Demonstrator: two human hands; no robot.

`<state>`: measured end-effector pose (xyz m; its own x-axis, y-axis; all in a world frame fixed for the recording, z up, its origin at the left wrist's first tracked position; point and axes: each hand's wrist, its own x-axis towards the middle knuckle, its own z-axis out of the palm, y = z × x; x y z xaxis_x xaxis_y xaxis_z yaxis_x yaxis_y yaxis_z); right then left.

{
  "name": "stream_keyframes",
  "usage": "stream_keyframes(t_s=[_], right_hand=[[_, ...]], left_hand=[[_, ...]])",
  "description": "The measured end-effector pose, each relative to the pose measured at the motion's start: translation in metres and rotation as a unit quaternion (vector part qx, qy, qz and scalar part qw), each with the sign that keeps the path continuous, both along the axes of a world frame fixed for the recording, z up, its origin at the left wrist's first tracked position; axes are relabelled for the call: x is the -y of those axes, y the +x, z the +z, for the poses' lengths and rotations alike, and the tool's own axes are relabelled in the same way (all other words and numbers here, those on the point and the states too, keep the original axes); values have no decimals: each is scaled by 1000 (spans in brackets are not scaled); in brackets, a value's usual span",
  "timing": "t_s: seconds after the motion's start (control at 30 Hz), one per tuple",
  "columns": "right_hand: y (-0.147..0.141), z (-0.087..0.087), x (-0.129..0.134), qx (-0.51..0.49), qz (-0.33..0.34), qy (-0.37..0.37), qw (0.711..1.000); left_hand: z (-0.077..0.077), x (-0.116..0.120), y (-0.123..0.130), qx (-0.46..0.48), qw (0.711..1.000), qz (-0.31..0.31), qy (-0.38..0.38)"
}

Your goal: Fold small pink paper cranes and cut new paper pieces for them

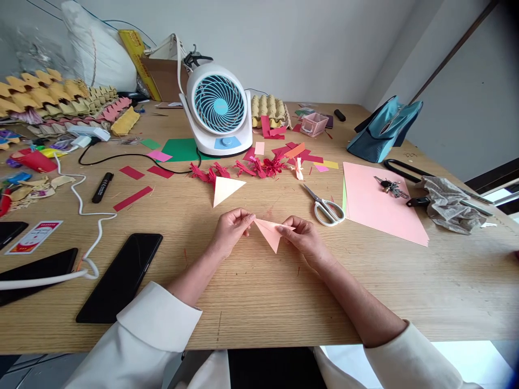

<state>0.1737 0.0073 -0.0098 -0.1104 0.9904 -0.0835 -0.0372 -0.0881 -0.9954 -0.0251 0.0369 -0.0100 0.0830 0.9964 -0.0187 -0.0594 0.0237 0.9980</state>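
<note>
Between my hands is a folded piece of pink paper [269, 231], held just above the wooden table, one point hanging down. My left hand [232, 229] pinches its left corner between thumb and fingers. On the opposite side, my right hand [305, 237] grips the paper with thumb and fingertips. A cream paper triangle [227, 190] lies just beyond my left hand. Past my right hand rest scissors [327, 209] with white handles, blades apart. Behind these is a row of crumpled red paper pieces [259, 167].
A white fan [221, 108] stands at the back on green paper [178, 150]. Pink sheets [381, 208] bearing keys [391, 187] lie right, near a blue bag [383, 132]. At left are a black phone [120, 275], a marker [102, 187] and a white cable [79, 200].
</note>
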Motion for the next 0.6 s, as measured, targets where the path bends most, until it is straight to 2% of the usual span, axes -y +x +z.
stream_keyframes(t_s=[0.3, 0.47, 0.6], right_hand=[[1, -5, 0, 48, 68, 20, 996], [-1, -12, -1, 63, 53, 38, 996], [-4, -8, 2, 72, 66, 42, 994]], left_hand=[[1, 3, 0, -51, 997, -40, 45], [-2, 6, 5, -36, 994, -100, 23], [-8, 9, 10, -64, 987, -140, 34]])
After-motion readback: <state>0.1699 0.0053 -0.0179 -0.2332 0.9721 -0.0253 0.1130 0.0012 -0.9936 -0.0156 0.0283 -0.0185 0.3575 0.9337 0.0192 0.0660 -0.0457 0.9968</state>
